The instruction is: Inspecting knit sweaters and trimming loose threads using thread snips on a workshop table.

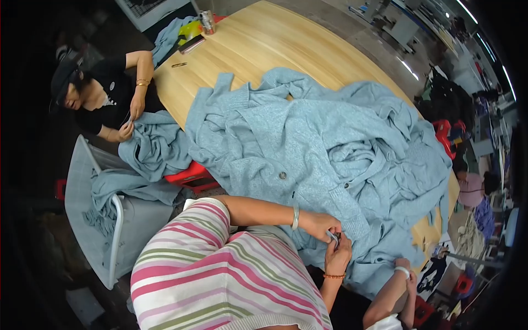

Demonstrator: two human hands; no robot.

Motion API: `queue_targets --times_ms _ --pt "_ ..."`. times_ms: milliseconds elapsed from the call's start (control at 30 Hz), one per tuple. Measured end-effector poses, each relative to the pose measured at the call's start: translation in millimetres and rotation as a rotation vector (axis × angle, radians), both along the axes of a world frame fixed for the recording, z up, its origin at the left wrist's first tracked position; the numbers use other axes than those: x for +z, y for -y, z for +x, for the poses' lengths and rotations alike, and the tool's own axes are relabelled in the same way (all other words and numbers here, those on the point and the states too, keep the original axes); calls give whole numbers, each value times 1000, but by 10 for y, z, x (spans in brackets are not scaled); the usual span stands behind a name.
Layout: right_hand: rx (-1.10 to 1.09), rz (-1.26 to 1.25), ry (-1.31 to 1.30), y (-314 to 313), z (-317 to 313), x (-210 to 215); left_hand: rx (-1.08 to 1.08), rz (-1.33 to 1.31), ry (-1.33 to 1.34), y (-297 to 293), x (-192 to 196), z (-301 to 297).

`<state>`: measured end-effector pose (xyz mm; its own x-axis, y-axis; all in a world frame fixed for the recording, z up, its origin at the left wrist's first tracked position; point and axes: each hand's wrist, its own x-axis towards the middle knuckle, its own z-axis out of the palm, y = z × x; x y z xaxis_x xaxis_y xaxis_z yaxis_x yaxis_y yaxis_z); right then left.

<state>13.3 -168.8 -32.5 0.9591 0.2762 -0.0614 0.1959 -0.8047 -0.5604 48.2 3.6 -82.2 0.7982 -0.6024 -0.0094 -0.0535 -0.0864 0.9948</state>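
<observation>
Large light blue knit cardigans (308,132) with dark round buttons lie heaped before me, and I cannot tell where one garment ends and another begins. My left hand (322,224), below a pale bangle, is closed with its fingertips pinching a bit of the blue knit at the heap's near edge. Against it, my right hand (338,256), with a beaded bracelet on the wrist, has its fingers bent and pressed together. Something small and dark shows between the two hands; its kind is too small to tell.
On the left, a co-worker (104,99) handles blue knit over a red stool (192,175). A grey bin (82,192) of knitwear stands nearby. Another person's hands (406,269) are at lower right. Small snips (179,65) and a can (207,22) lie on the wooden table (264,38).
</observation>
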Motion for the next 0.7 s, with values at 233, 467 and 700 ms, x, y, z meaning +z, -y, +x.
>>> queue_targets --times_ms 233,467,700 --pt "175 -20 -38 -98 96 29 67 323 277 -95 135 -16" --pt "93 69 6 -75 0 -45 87 331 284 -50 32 -35" --pt "117 140 15 65 1 -9 23 235 258 -58 26 -8"
